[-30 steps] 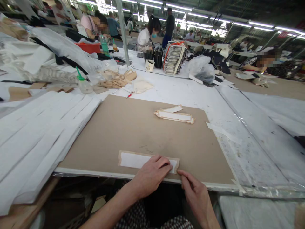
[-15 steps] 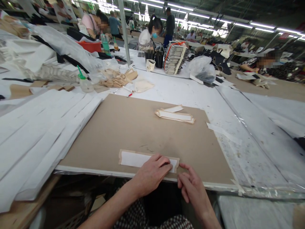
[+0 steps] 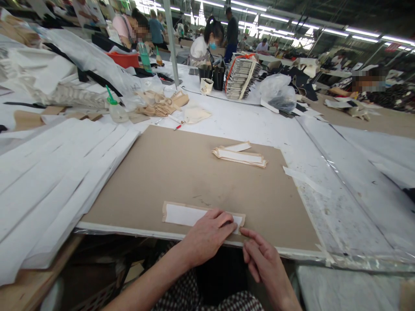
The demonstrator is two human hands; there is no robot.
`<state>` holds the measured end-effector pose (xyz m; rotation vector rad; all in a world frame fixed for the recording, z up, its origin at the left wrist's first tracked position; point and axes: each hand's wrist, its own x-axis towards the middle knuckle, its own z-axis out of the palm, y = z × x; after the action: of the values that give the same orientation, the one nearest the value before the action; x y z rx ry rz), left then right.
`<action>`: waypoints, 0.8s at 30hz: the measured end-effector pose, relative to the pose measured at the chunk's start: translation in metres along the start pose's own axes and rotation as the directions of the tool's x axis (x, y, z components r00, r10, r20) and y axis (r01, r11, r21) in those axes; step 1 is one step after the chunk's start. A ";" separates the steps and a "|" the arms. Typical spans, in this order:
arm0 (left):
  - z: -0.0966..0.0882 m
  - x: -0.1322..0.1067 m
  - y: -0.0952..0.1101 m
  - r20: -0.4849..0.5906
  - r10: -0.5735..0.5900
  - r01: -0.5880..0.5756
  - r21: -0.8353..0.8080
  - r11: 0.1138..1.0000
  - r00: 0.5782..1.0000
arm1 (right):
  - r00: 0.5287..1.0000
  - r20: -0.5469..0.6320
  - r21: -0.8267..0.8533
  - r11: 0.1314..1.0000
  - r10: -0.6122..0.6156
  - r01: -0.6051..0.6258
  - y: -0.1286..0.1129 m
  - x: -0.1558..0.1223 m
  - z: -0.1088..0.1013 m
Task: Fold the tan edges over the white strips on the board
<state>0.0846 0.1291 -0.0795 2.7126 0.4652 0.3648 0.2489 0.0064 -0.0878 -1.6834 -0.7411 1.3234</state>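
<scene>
A tan strip [image 3: 181, 214] with a white layer on top lies flat on the brown board [image 3: 181, 172], close to the board's near edge and a little right of its middle. Its long axis runs left to right, almost parallel to that edge, with the right end sitting slightly nearer the edge than the left.

The left hand [image 3: 207, 235] rests palm down on the right half of the strip. Its fingers [image 3: 223, 221] are straight and close together, pressed flat on the white layer and clamped on nothing. They point along the strip toward its right end. The left half of the strip is bare.

The right hand [image 3: 264, 263] comes in over the board's near edge, just right of the strip. Its fingers [image 3: 254, 236] are loosely bent and side by side, holding nothing. The index tip points left at the strip's lower right corner. I cannot tell whether it touches the corner or stops just short. Both hands are at the right end, but only the left is on the strip.

Toward the board's far side, right of middle, lies a small stack of similar strips [image 3: 240, 156] with the same left-right axis. Long white sheets [image 3: 48, 181] overlap the board's left edge. A bottle with a green tip [image 3: 115, 110] stands on the table [image 3: 253, 125] beyond the board's far left corner.
</scene>
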 end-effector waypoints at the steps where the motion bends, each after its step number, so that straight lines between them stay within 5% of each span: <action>1: 0.000 0.000 0.000 -0.001 -0.001 0.001 0.001 1.000 1.000 | 1.000 -0.001 -0.004 1.000 -0.002 0.002 0.001 0.000 0.000; 8: 0.001 0.000 -0.001 -0.003 0.000 0.000 -0.009 1.000 1.000 | 1.000 0.002 -0.107 0.994 -0.011 0.011 0.002 0.003 -0.001; 13: 0.000 0.000 0.001 -0.021 -0.011 0.011 -0.017 1.000 1.000 | 0.993 -0.029 -0.332 0.938 -0.110 0.094 0.002 0.003 0.000; 18: 0.002 0.000 0.000 -0.044 0.001 -0.003 -0.034 0.999 0.999 | 0.902 0.009 -0.650 0.683 -0.432 0.334 -0.001 0.005 0.000; 24: 0.003 0.001 0.000 -0.028 -0.009 0.009 -0.015 1.000 1.000 | 0.780 0.228 -0.870 0.238 -0.582 0.432 -0.002 0.009 -0.007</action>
<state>0.0863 0.1287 -0.0825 2.6936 0.4801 0.4022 0.2586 0.0130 -0.0900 -1.9644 -1.9808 0.2093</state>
